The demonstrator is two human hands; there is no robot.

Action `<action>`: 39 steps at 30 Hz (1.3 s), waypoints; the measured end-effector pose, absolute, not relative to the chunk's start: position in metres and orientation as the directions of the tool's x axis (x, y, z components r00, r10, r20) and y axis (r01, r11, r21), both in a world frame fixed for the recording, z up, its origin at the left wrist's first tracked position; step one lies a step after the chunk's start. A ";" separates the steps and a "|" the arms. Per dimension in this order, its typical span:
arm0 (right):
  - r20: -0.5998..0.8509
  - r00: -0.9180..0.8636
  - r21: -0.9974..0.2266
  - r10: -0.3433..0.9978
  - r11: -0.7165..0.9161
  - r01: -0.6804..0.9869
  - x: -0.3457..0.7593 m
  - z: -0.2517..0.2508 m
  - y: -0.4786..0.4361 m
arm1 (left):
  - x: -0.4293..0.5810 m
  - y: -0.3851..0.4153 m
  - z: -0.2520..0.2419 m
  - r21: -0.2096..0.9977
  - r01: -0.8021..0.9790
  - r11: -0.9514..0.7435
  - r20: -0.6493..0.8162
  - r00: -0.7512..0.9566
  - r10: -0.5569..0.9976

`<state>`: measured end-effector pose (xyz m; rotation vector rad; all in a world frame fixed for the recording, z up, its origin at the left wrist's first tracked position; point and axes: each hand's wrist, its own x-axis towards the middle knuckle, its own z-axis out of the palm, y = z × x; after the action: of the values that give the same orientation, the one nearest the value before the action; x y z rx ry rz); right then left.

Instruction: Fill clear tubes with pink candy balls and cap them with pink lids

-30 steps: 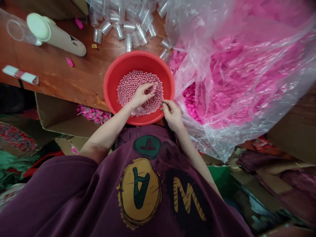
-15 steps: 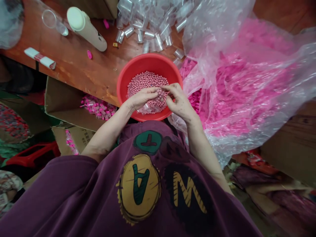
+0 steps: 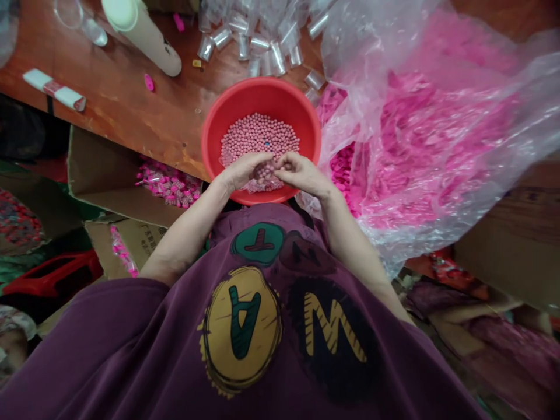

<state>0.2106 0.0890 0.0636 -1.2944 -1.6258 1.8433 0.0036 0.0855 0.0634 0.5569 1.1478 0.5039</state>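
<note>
My left hand (image 3: 245, 169) is curled over the near side of a red plastic basin (image 3: 210, 134). A small cluster of pink beads (image 3: 265, 171) shows at its fingers, with clear plastic around it; whether this is a cup or a bag I cannot tell. Close by on the right, my right hand (image 3: 303, 175) has its thumb and fingers pinched together at the cluster. What sits in that pinch is too small to make out. Loose round pink beads (image 3: 258, 131) cover the basin's bottom below both hands, a blue one (image 3: 267, 143) among them.
Clear plastic cups (image 3: 262, 49) lie heaped behind the basin. On the right spreads a big clear bag of pink pieces (image 3: 429, 151). A cardboard box (image 3: 105, 175) with pink filled items stands left, below the table edge. A white bottle (image 3: 144, 38) is at the back left.
My right hand has drawn its fingers into a tighter pinch and come a little lower. The bead cluster has shifted slightly left and nearer me. The whole view has shifted a little.
</note>
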 end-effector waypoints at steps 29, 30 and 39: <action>-0.100 0.463 -0.772 0.881 -0.362 0.522 0.313 -0.009 0.055 | 0.047 0.077 0.091 0.682 -0.113 0.722 -0.657 0.339 0.674; -0.062 0.414 -0.815 0.908 -0.286 0.504 0.307 0.005 0.053 | 0.047 0.078 0.093 0.669 -0.157 0.726 -0.642 0.369 0.672; 0.119 -0.266 -0.741 0.956 0.264 0.618 0.234 0.094 0.069 | 0.046 0.080 0.092 0.684 -0.293 0.668 -0.531 0.427 0.732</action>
<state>0.2336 0.0689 0.0941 -1.4180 -1.9746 0.7788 0.0463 0.0799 0.0923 0.5455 0.9213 0.6806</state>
